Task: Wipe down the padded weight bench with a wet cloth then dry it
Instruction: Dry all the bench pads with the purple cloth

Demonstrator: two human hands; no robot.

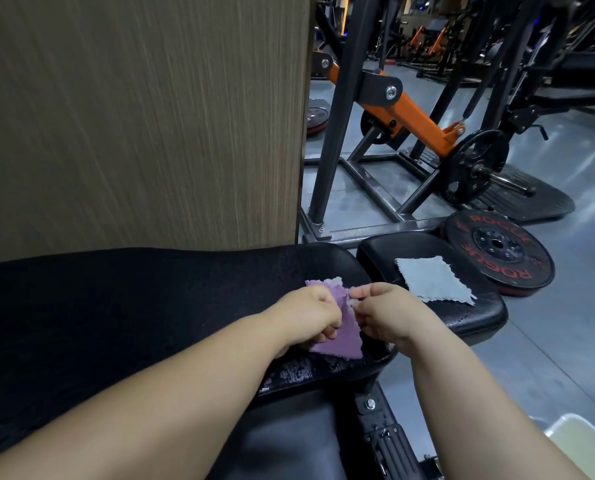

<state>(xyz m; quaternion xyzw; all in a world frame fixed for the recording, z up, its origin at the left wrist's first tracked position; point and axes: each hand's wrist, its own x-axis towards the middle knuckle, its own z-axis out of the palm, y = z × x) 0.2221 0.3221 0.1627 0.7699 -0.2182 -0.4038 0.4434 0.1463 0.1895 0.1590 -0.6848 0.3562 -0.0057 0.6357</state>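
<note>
Between the left grip [310,312] and the right grip [387,317], both pinching it, the purple cloth [342,339] sits over the table [150,306], likely being folded for wiping.

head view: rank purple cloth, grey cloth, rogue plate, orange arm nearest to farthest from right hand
1. purple cloth, pinched by the right hand
2. grey cloth, on the small pad, right
3. rogue plate, beyond that pad
4. orange arm, far back
</note>
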